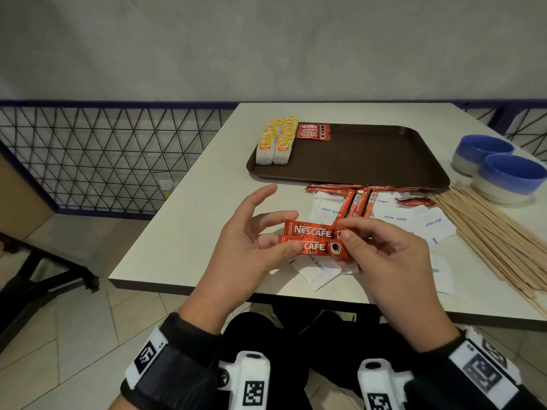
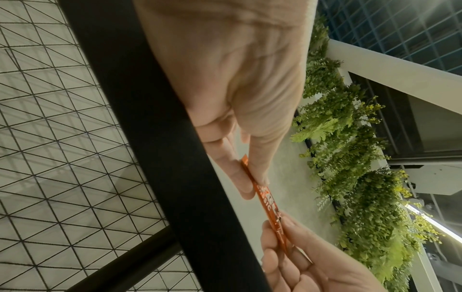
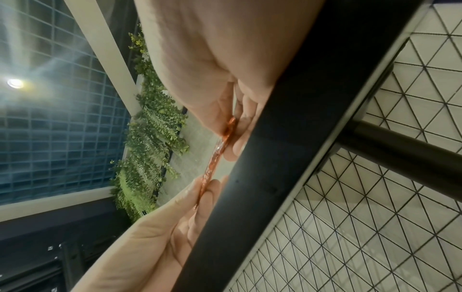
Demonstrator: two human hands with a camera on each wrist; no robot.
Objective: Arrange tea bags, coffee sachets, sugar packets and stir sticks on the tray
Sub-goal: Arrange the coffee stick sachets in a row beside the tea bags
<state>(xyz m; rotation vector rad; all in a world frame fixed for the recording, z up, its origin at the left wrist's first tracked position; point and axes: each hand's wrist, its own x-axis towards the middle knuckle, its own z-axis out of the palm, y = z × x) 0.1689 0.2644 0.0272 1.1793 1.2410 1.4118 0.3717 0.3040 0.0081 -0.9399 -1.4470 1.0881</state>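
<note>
Both hands hold two red coffee sachets (image 1: 310,238) side by side just above the table's near edge. My left hand (image 1: 260,232) pinches their left ends between thumb and fingers, its index finger raised. My right hand (image 1: 370,247) pinches their right ends. In the wrist views the sachets (image 2: 268,205) (image 3: 215,160) show edge-on between both hands. The brown tray (image 1: 370,161) lies beyond, with yellow-tagged tea bags (image 1: 276,140) in its far left corner and a small row of coffee sachets (image 1: 313,132) beside them. More loose coffee sachets (image 1: 359,202), white sugar packets (image 1: 414,223) and wooden stir sticks (image 1: 497,232) lie on the table.
Two blue-and-white bowls (image 1: 503,170) stand at the right, behind the stir sticks. A black wire-mesh fence (image 1: 103,155) runs left of the white table (image 1: 192,226). The table's near edge is just under my wrists.
</note>
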